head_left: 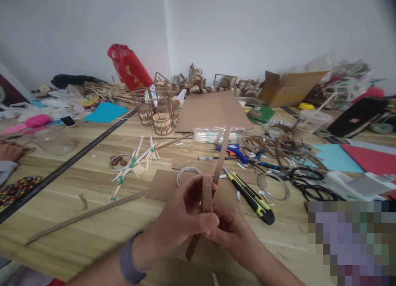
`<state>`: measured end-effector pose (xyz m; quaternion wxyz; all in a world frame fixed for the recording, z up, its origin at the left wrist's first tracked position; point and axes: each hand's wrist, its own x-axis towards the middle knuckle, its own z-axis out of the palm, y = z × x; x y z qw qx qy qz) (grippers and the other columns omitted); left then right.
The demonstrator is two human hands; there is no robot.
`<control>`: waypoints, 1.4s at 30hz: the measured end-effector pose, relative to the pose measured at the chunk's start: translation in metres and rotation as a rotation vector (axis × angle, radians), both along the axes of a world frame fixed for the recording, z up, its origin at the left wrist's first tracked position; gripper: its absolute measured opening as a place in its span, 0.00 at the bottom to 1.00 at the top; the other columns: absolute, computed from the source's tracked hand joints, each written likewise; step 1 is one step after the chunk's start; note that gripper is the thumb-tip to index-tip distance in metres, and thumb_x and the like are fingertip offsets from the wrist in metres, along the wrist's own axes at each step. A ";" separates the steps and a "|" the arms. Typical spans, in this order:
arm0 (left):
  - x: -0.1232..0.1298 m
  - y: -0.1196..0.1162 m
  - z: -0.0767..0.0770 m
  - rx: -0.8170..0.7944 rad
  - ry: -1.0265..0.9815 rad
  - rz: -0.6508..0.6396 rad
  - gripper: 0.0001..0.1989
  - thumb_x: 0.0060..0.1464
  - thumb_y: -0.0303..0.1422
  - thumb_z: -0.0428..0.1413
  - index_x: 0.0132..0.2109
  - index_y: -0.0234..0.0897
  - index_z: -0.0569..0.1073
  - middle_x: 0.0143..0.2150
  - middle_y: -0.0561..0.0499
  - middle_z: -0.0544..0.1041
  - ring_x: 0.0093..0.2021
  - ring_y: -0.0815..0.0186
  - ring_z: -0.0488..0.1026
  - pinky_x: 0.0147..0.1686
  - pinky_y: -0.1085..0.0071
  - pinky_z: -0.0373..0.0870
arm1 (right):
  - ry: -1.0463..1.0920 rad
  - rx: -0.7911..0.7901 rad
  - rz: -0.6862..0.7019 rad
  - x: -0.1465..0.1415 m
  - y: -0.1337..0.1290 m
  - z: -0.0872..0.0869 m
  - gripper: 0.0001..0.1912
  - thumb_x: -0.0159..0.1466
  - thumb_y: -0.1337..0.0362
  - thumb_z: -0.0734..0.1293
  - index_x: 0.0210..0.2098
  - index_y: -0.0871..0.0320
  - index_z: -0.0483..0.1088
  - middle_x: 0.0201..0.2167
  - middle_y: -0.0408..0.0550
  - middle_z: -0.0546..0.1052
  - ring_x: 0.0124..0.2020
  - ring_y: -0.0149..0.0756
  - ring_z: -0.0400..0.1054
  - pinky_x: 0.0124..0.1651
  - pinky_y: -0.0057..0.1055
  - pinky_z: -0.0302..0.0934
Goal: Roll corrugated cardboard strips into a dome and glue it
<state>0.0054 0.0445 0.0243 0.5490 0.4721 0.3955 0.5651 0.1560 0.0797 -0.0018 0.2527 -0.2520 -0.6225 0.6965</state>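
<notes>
A brown cardboard loop [207, 195], seen edge-on, is between the thumb and fingers of my left hand [182, 213], which wears a grey wristband. My right hand [232, 232] is closed just beside it, its fingertips pinching a long cardboard strip [221, 160]. That strip stretches away over the table at its far end, and a short piece shows below my hands. Whether loop and strip are joined cannot be seen. Under my hands lies a flat cardboard piece [159, 185] with a white ring partly behind my left hand. A yellow-black utility knife [249, 195] lies to the right.
A blue glue gun [233, 151], scissors [309, 185] and curled cardboard strips [275, 143] lie to the right. At left are bundled sticks [136, 162] and small slatted baskets [162, 124]. A lidded cup [312, 123] stands back right. Another person's hand [10, 150] rests far left.
</notes>
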 end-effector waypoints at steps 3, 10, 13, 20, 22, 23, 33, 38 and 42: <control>0.003 -0.001 -0.004 0.015 -0.037 -0.080 0.38 0.36 0.48 0.70 0.53 0.40 0.69 0.49 0.43 0.73 0.50 0.51 0.73 0.51 0.55 0.69 | -0.035 -0.104 0.012 -0.002 -0.001 -0.001 0.25 0.50 0.42 0.72 0.24 0.59 0.67 0.19 0.37 0.62 0.19 0.24 0.50 0.22 0.23 0.49; -0.010 0.005 -0.013 0.002 -0.094 -0.053 0.37 0.38 0.45 0.70 0.55 0.43 0.66 0.52 0.45 0.71 0.50 0.55 0.72 0.50 0.60 0.70 | -0.103 -0.025 -0.164 0.012 0.014 0.000 0.26 0.54 0.40 0.69 0.29 0.59 0.68 0.17 0.37 0.66 0.15 0.24 0.57 0.19 0.23 0.51; -0.010 0.006 -0.017 -0.070 -0.035 -0.072 0.38 0.42 0.45 0.68 0.59 0.47 0.63 0.54 0.46 0.69 0.45 0.61 0.72 0.45 0.63 0.71 | -0.013 0.035 -0.341 0.022 0.024 0.005 0.24 0.57 0.42 0.69 0.32 0.58 0.69 0.16 0.39 0.70 0.16 0.29 0.62 0.21 0.26 0.56; 0.000 0.002 -0.026 -0.138 0.155 -0.133 0.35 0.47 0.42 0.64 0.60 0.43 0.62 0.46 0.49 0.71 0.44 0.60 0.71 0.46 0.62 0.68 | 0.177 0.028 -0.594 0.038 0.030 0.006 0.17 0.51 0.54 0.77 0.33 0.55 0.70 0.27 0.43 0.77 0.22 0.30 0.71 0.25 0.25 0.65; 0.000 0.001 -0.026 -0.114 0.227 -0.111 0.33 0.49 0.42 0.62 0.60 0.42 0.62 0.48 0.48 0.71 0.48 0.58 0.70 0.50 0.59 0.67 | 0.188 0.048 -0.602 0.039 0.028 0.005 0.17 0.52 0.55 0.77 0.35 0.54 0.71 0.28 0.42 0.78 0.22 0.29 0.71 0.25 0.24 0.65; 0.000 0.001 -0.026 -0.087 0.272 -0.093 0.32 0.50 0.42 0.62 0.60 0.42 0.63 0.51 0.47 0.70 0.51 0.56 0.68 0.53 0.58 0.65 | 0.189 0.061 -0.600 0.040 0.028 0.004 0.16 0.53 0.55 0.77 0.35 0.53 0.71 0.28 0.42 0.78 0.22 0.29 0.70 0.26 0.24 0.65; 0.002 -0.002 -0.023 0.059 0.475 -0.096 0.29 0.52 0.35 0.56 0.61 0.40 0.62 0.60 0.45 0.65 0.61 0.54 0.61 0.60 0.58 0.58 | 0.111 0.149 -0.538 0.032 0.025 0.014 0.17 0.54 0.50 0.75 0.33 0.55 0.70 0.23 0.42 0.74 0.23 0.31 0.69 0.26 0.25 0.66; 0.002 -0.002 -0.023 0.057 0.495 -0.100 0.30 0.49 0.33 0.58 0.60 0.39 0.63 0.59 0.44 0.66 0.59 0.53 0.62 0.59 0.57 0.59 | 0.136 0.075 -0.492 0.027 0.021 0.015 0.17 0.52 0.52 0.76 0.32 0.55 0.69 0.22 0.40 0.74 0.23 0.29 0.68 0.27 0.23 0.65; 0.003 -0.003 -0.023 0.064 0.499 -0.100 0.30 0.48 0.32 0.58 0.60 0.40 0.64 0.58 0.44 0.66 0.58 0.52 0.63 0.58 0.57 0.60 | 0.161 0.032 -0.468 0.026 0.021 0.015 0.16 0.52 0.54 0.77 0.32 0.54 0.70 0.22 0.39 0.74 0.23 0.27 0.67 0.26 0.20 0.64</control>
